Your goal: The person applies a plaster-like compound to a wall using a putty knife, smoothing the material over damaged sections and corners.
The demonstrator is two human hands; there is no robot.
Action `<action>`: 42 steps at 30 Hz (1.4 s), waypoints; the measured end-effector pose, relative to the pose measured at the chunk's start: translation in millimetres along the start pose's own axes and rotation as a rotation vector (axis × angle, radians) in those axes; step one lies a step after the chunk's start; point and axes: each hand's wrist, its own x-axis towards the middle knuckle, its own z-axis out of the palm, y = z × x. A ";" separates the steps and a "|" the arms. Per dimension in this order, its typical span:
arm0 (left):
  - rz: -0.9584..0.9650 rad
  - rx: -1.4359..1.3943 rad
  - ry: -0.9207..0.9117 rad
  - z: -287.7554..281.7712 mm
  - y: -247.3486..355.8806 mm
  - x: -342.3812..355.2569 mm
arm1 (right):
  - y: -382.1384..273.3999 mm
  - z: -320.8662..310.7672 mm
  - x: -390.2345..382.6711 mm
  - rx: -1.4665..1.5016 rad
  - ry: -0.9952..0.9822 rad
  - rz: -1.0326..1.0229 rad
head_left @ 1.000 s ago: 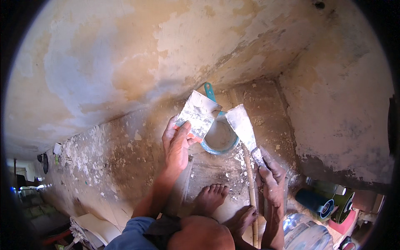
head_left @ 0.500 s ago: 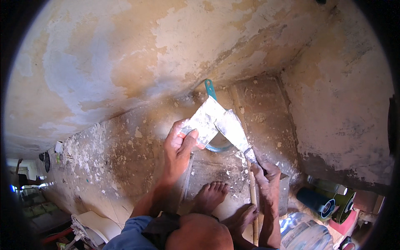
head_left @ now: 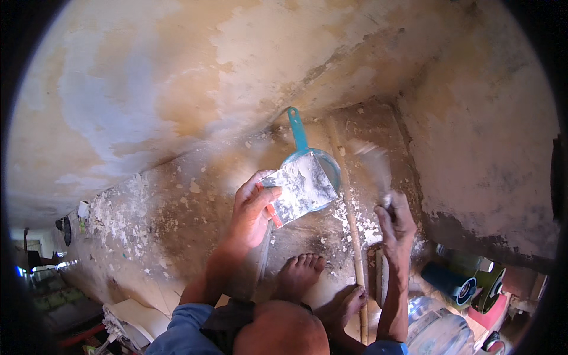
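My left hand [head_left: 252, 207] is closed on the red-edged side of a flat, square putty spreader [head_left: 302, 188], whose face carries white putty. Under the spreader, a teal dipper [head_left: 297, 130] with a long handle stands on the floor; the spreader hides part of its bowl. To the right, my right hand [head_left: 397, 223] grips the handle of a putty knife [head_left: 378, 168]. Its blade is smeared by motion and points up and to the left, apart from the spreader.
A patchy, peeling wall [head_left: 177, 77] rises ahead, meeting another wall [head_left: 485, 148] at right. White flakes litter the floor [head_left: 189, 219]. A thin pole [head_left: 355, 242] lies beside my bare feet [head_left: 302, 275]. Clear plastic [head_left: 438, 328] and a dark blue cylinder [head_left: 449, 285] lie at lower right.
The putty knife has come away from the spreader, moving right with my right hand. My left hand has turned the spreader flatter and lower, uncovering more of the dipper.
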 end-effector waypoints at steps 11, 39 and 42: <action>0.065 -0.027 0.020 -5.3 2.4 -5.3 | 54.4 -18.2 15.9 -0.803 0.073 -0.540; -0.407 -0.502 -0.047 32.2 -62.1 -8.3 | 2.2 12.2 -3.2 -0.043 -0.286 -0.320; -0.555 -0.448 -0.184 89.0 -55.9 -21.8 | -28.3 11.8 -25.7 0.002 -0.212 -0.354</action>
